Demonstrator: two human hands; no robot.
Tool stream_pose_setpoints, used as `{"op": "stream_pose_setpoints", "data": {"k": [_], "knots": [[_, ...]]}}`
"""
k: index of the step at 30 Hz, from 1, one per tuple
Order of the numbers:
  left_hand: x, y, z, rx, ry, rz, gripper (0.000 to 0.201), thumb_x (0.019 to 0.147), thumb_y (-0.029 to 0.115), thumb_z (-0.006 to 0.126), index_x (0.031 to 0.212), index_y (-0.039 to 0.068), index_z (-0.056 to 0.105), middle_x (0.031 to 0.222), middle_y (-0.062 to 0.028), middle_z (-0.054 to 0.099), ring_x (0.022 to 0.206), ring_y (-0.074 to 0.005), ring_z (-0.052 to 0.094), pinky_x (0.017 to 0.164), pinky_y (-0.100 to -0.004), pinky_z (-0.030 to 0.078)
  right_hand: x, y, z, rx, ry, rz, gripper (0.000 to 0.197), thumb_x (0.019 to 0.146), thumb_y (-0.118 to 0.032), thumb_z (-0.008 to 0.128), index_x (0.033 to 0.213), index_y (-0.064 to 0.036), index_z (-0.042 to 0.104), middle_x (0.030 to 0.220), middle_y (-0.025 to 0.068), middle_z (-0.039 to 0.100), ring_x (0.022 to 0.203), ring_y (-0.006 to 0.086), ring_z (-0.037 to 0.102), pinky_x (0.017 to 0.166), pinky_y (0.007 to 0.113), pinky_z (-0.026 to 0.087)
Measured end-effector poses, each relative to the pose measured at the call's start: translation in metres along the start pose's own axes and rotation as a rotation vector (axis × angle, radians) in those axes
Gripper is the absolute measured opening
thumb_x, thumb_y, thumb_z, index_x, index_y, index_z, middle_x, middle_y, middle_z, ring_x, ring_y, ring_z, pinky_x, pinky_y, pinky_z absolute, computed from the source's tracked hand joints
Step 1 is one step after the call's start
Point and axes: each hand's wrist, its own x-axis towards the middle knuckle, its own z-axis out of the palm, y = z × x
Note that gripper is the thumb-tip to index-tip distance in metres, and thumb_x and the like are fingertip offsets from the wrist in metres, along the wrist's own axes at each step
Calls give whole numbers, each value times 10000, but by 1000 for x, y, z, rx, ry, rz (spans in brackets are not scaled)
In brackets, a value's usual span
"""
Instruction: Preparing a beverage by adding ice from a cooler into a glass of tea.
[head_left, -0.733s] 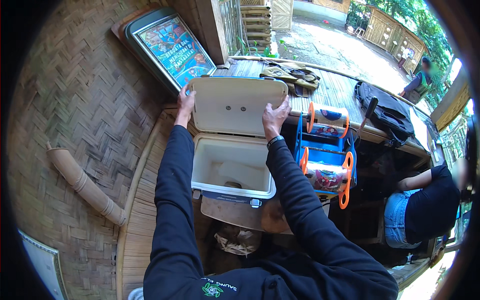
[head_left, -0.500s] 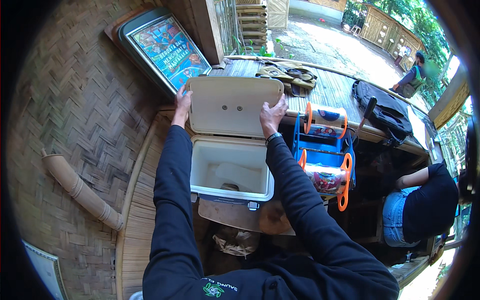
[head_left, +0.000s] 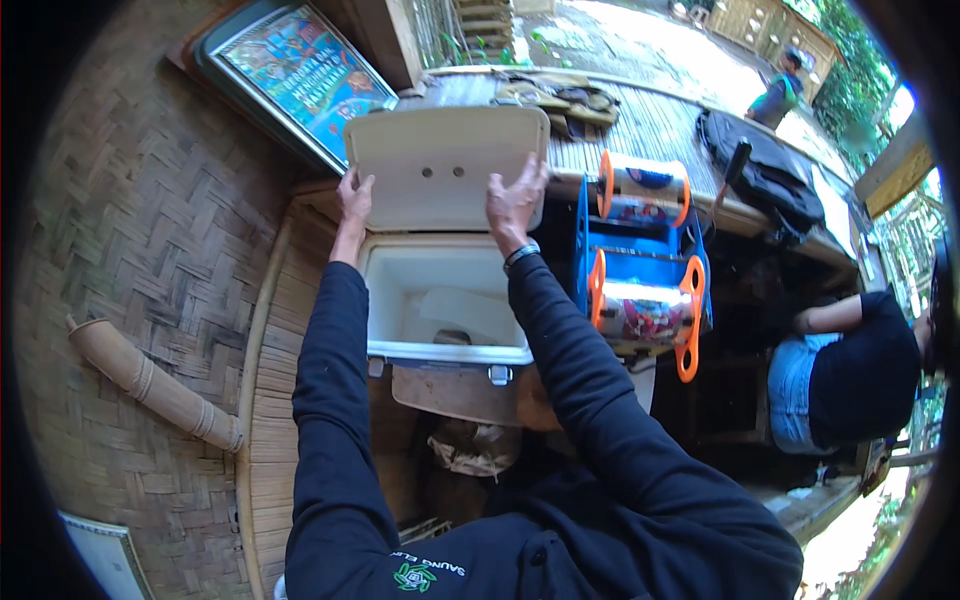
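Note:
A cool box [head_left: 440,353] with a white interior stands in front of me, its white lid [head_left: 445,150] raised and leaning back. Through the opening, a pale flat piece and a small dark patch show at the bottom; I cannot make out what they are. My left hand [head_left: 354,200] is at the lid's lower left edge, thumb apart from the fingers. Toward the lid's right side, my right hand [head_left: 514,202] has its fingers spread, in front of the inner face. Whether either hand still touches the lid is hard to tell.
Right of the box stands a blue rack [head_left: 635,240] with orange-ended rolls [head_left: 645,310]. A framed picture [head_left: 300,85] leans at the back left. A black bag [head_left: 760,170] and khaki cloth gear [head_left: 565,100] lie on the bamboo ledge. Another person [head_left: 850,370] bends at the right.
Both hands have slid down from the lid's upper side edges, and the right fingers have spread. The lid remains raised. My view has shifted slightly.

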Motion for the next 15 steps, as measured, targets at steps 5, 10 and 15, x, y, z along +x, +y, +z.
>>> {"op": "stream_pose_setpoints", "data": {"k": [5, 10, 15], "knots": [[-103, -50, 22, 104, -284, -28, 484, 850, 227, 686, 1261, -10, 592, 1246, -182, 626, 1114, -249, 620, 942, -353, 483, -65, 4, -21, 130, -160, -149, 691, 811, -156, 628, 1425, 16, 363, 1407, 312, 345, 1289, 463, 375, 1094, 486, 317], [-170, -98, 25, 281, -707, -185, 526, 824, 276, 712, 1265, 13, 597, 1256, -201, 615, 1166, -283, 593, 969, -361, 472, -135, 24, -57, 147, -398, -239, 573, 808, -122, 628, 1335, 6, 443, 1347, 281, 421, 1221, 458, 440, 1057, 491, 362], [-198, -105, 39, 492, -857, -67, 612, 779, 284, 736, 1310, 35, 563, 1282, -243, 582, 1234, -364, 530, 1040, -399, 428, -191, 59, -135, 137, -629, -265, 417, 813, -78, 624, 1213, -8, 529, 1261, 235, 508, 1175, 423, 503, 1009, 466, 427]]}}
